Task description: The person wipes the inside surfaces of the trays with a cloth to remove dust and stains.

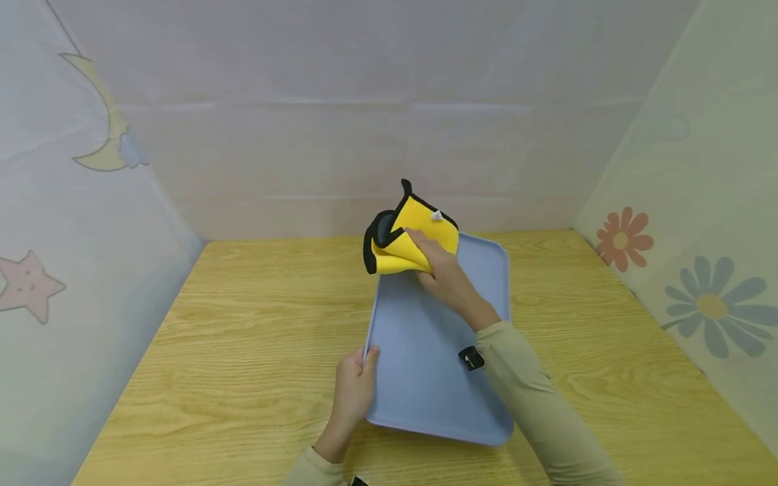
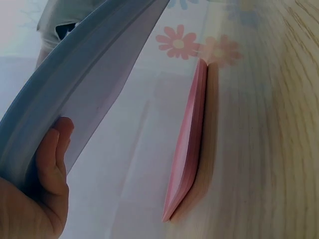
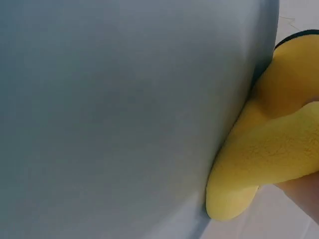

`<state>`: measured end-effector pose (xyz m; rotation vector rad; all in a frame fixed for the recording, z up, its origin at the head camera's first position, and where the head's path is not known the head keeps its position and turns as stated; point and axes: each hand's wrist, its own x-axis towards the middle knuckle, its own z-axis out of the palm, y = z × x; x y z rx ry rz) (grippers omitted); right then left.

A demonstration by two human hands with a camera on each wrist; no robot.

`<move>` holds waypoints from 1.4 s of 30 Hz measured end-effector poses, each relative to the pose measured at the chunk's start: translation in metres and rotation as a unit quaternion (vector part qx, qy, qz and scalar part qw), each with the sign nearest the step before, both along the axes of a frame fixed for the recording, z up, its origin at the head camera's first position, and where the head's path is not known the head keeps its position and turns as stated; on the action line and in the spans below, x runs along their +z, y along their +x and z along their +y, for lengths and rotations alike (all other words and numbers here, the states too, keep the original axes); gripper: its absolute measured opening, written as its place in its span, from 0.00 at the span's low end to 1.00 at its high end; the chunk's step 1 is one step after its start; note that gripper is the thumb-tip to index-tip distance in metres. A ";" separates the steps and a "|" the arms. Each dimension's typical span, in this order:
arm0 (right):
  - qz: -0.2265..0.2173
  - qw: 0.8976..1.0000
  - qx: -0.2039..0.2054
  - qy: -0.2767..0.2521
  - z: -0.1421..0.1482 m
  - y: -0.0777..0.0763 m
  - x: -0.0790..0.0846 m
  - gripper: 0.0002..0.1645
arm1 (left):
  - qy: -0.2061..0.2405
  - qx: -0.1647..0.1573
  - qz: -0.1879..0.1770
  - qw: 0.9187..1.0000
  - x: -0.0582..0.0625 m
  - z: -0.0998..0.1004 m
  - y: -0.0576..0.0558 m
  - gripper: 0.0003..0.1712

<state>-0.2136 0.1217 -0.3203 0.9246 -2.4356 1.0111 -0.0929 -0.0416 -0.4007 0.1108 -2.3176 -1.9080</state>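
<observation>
Tilting above wooden table point(image 1: 243, 337): blue tray point(image 1: 419, 364)

Right sleeve point(image 1: 537, 395) is blocking its right side. Flat pink object point(image 2: 189, 144) is lying on the table. Yellow cloth point(image 1: 419, 216) is covering its far-left corner. Left hand point(image 1: 354, 385) is gripping its left side, fingers curled under; right hand point(image 1: 446, 273) is clutching cloth.

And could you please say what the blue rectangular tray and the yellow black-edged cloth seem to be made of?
Blue rectangular tray: probably matte plastic, judging by its smooth surface and raised rim. Yellow black-edged cloth: likely plush microfibre, given its soft, fuzzy folds.
</observation>
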 end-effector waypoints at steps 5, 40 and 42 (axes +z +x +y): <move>-0.030 0.996 -0.010 0.082 -0.003 -0.001 0.004 0.34 | -0.020 -0.009 0.013 1.000 -0.001 0.003 0.000 0.20; 0.053 0.951 -0.130 0.275 -0.006 0.001 0.004 0.33 | -0.042 0.014 0.074 0.996 -0.002 0.014 0.006 0.22; 0.041 0.950 -0.133 0.279 -0.004 0.001 0.004 0.32 | -0.034 0.013 0.067 0.997 -0.001 0.014 0.006 0.22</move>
